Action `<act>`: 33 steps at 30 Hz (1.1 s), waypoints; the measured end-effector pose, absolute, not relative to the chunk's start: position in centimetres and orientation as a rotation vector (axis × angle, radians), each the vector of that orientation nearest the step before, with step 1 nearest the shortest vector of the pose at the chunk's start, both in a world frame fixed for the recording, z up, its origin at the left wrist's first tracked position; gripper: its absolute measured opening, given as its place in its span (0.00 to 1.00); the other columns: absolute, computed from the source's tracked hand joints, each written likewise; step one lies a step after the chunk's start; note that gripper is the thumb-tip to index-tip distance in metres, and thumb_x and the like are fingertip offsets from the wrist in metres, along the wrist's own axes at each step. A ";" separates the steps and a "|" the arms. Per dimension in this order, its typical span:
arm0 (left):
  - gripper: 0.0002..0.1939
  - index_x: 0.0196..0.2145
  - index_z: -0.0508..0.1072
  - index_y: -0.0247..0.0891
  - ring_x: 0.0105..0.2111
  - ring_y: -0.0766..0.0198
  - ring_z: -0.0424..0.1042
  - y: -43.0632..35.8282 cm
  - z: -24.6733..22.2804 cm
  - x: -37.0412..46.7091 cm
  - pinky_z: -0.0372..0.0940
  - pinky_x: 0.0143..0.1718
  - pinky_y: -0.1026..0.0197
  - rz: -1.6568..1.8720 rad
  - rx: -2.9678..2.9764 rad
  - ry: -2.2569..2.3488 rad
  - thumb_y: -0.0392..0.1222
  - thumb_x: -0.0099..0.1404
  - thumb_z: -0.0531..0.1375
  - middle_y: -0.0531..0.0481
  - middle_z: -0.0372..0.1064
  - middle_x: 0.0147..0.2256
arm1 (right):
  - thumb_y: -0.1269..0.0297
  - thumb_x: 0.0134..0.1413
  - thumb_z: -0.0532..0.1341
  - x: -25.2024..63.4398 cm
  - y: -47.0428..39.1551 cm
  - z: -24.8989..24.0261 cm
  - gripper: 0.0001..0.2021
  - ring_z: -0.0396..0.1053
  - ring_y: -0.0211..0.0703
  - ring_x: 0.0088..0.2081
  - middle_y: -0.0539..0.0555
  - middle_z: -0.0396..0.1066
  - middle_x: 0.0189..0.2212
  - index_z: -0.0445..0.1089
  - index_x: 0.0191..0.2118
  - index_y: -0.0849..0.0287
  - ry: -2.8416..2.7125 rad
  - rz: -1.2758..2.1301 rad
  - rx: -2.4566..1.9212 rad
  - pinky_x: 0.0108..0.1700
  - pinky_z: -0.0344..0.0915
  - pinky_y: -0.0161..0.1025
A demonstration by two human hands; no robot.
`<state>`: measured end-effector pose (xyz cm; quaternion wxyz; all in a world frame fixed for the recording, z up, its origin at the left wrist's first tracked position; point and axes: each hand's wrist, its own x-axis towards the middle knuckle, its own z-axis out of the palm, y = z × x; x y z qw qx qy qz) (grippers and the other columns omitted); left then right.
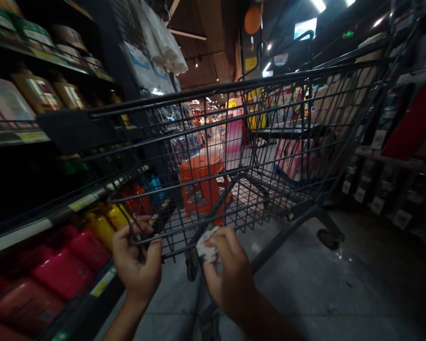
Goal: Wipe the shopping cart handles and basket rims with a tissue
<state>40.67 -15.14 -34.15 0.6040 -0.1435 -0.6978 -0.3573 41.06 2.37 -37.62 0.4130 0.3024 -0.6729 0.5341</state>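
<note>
A dark wire shopping cart (pixel 277 173) stands across the view in front of me. My left hand (pixel 138 260) is closed around the cart's wire frame at its lower left end. Just to the right, my right hand (pixel 230 270) pinches a crumpled white cloth or tissue (pixel 208 244). That white wad is against or very close to the cart's lower frame bar; I cannot tell how firmly it touches. Through the mesh an orange plastic stool (pixel 202 173) shows on the floor behind the cart.
Shelves on the left hold bottles, among them pink bottles (pixel 62 265) and yellow bottles (pixel 101 227). A cart wheel (pixel 330 238) rests on the grey tiled floor (pixel 315 284) to the right. Small packaged goods (pixel 379 189) hang on the right-hand rack.
</note>
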 end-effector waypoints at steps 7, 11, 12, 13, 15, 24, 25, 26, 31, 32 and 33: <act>0.15 0.41 0.64 0.42 0.42 0.62 0.70 -15.0 -34.2 41.2 0.65 0.43 0.60 -0.810 -0.333 -1.636 0.38 0.55 0.62 0.53 0.63 0.35 | 0.81 0.43 0.51 40.7 3.5 -37.4 0.17 0.68 0.44 0.34 0.56 0.66 0.33 0.67 0.38 0.59 -1.775 1.053 0.913 0.34 0.70 0.38; 0.16 0.41 0.64 0.41 0.41 0.63 0.71 -15.0 -34.1 41.3 0.66 0.41 0.61 -0.819 -0.314 -1.652 0.38 0.54 0.62 0.53 0.63 0.35 | 0.79 0.48 0.52 39.4 5.4 -37.8 0.13 0.67 0.43 0.33 0.54 0.64 0.33 0.67 0.38 0.58 -1.770 1.064 0.823 0.35 0.69 0.37; 0.16 0.40 0.63 0.41 0.40 0.63 0.71 -15.0 -34.0 41.2 0.66 0.41 0.62 -0.820 -0.316 -1.652 0.37 0.54 0.62 0.54 0.63 0.34 | 0.79 0.49 0.53 39.1 5.9 -37.8 0.13 0.67 0.42 0.33 0.54 0.64 0.33 0.67 0.38 0.58 -1.772 1.058 0.802 0.35 0.68 0.37; 0.16 0.40 0.63 0.41 0.40 0.64 0.71 -14.9 -34.0 41.2 0.66 0.40 0.62 -0.820 -0.320 -1.650 0.37 0.54 0.62 0.54 0.63 0.34 | 0.78 0.49 0.53 38.9 6.3 -37.9 0.13 0.67 0.43 0.33 0.54 0.64 0.33 0.67 0.38 0.58 -1.772 1.054 0.785 0.35 0.68 0.37; 0.15 0.38 0.63 0.41 0.40 0.64 0.71 -14.9 -33.9 41.2 0.66 0.40 0.63 -0.817 -0.333 -1.641 0.36 0.54 0.62 0.54 0.63 0.33 | 0.79 0.49 0.53 38.3 7.3 -38.0 0.14 0.68 0.43 0.35 0.54 0.65 0.33 0.68 0.40 0.58 -1.769 1.055 0.756 0.37 0.69 0.38; 0.15 0.38 0.63 0.42 0.41 0.61 0.72 -14.8 -33.7 41.5 0.67 0.41 0.60 -0.843 -0.301 -1.664 0.37 0.53 0.63 0.53 0.64 0.33 | 0.73 0.48 0.57 34.0 14.4 -39.4 0.06 0.67 0.42 0.33 0.51 0.67 0.30 0.69 0.31 0.56 -1.800 1.036 0.290 0.35 0.65 0.37; 0.16 0.38 0.63 0.42 0.40 0.62 0.72 -14.8 -33.7 41.5 0.67 0.40 0.60 -0.849 -0.296 -1.662 0.37 0.53 0.63 0.53 0.64 0.34 | 0.72 0.48 0.57 33.4 15.4 -39.6 0.06 0.67 0.42 0.32 0.51 0.66 0.30 0.70 0.31 0.56 -1.786 1.038 0.230 0.34 0.64 0.38; 0.16 0.38 0.63 0.42 0.40 0.62 0.72 -14.9 -33.7 41.5 0.67 0.40 0.61 -0.853 -0.295 -1.661 0.37 0.53 0.63 0.53 0.64 0.34 | 0.71 0.47 0.58 32.9 16.4 -39.7 0.05 0.66 0.42 0.31 0.51 0.66 0.30 0.70 0.30 0.57 -1.763 1.041 0.166 0.34 0.64 0.38; 0.17 0.37 0.64 0.41 0.40 0.62 0.72 -15.1 -33.9 41.6 0.67 0.40 0.63 -0.843 -0.306 -1.642 0.38 0.50 0.64 0.53 0.65 0.32 | 0.68 0.45 0.58 31.5 19.3 -40.3 0.05 0.65 0.45 0.33 0.55 0.66 0.32 0.70 0.30 0.59 -1.642 1.054 -0.106 0.35 0.62 0.41; 0.17 0.38 0.64 0.41 0.41 0.62 0.72 -15.1 -33.9 41.6 0.67 0.40 0.62 -0.844 -0.298 -1.639 0.38 0.50 0.64 0.53 0.65 0.32 | 0.68 0.45 0.57 31.4 19.3 -40.4 0.05 0.65 0.44 0.32 0.54 0.67 0.32 0.70 0.29 0.59 -1.657 1.063 -0.102 0.34 0.62 0.41; 0.18 0.38 0.65 0.41 0.41 0.61 0.72 -15.1 -34.0 41.7 0.67 0.41 0.61 -0.845 -0.289 -1.637 0.38 0.49 0.64 0.53 0.65 0.32 | 0.68 0.45 0.57 31.5 19.0 -40.5 0.04 0.65 0.43 0.30 0.53 0.67 0.31 0.69 0.28 0.59 -1.682 1.072 -0.084 0.33 0.61 0.40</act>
